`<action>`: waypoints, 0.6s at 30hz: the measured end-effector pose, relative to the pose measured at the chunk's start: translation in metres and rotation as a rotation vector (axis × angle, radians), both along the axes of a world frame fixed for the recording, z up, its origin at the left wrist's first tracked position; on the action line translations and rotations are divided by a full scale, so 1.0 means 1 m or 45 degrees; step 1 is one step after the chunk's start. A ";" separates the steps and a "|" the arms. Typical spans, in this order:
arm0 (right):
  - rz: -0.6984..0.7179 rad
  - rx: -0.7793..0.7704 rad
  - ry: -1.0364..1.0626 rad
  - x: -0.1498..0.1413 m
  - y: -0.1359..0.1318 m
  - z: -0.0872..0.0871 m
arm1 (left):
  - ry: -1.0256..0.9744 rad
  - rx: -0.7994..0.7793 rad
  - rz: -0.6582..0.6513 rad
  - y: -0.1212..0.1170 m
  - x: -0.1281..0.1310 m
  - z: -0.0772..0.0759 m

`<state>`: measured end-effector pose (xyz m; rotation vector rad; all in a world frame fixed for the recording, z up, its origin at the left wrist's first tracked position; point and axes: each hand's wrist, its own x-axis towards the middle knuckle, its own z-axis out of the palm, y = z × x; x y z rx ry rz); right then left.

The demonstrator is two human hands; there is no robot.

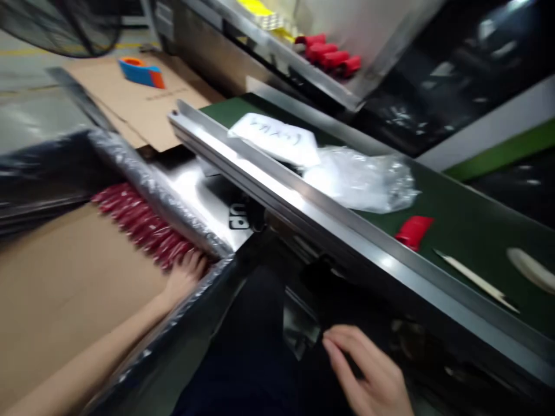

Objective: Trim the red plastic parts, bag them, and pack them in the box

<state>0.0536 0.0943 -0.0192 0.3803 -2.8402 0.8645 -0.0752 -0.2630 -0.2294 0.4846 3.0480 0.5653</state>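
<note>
My left hand (187, 276) reaches into a carton lined with dark plastic film (158, 199). Its fingers curl over the near end of a row of dark red, plastic-wrapped pieces (141, 222), which lie side by side on a brown cardboard sheet (82, 283). The hand appears closed on the end piece, though blur hides the fingertips. Below the bench edge, my right hand (368, 370) has thumb and forefinger pinched together. A greyish shiny patch (300, 323) shows beside those fingertips; whether they hold anything is unclear.
A metal-edged bench (303, 199) with a green top carries a crumpled clear bag (364, 179), a white labelled packet (275, 137), a red part (414, 232) and a thin pale tool (474, 280). A tape dispenser (141, 72) sits on flat cardboard. Several red parts (332, 55) lie on an upper ledge.
</note>
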 end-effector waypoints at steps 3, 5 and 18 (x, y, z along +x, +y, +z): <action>-0.369 0.184 0.237 -0.044 0.042 0.036 | 0.088 0.054 0.025 0.000 -0.005 -0.003; -0.682 0.269 0.324 -0.075 0.079 0.055 | 0.145 0.084 0.066 0.003 -0.006 0.000; -0.866 -0.079 -0.419 -0.172 0.146 0.067 | 0.321 0.654 0.512 0.027 -0.008 0.153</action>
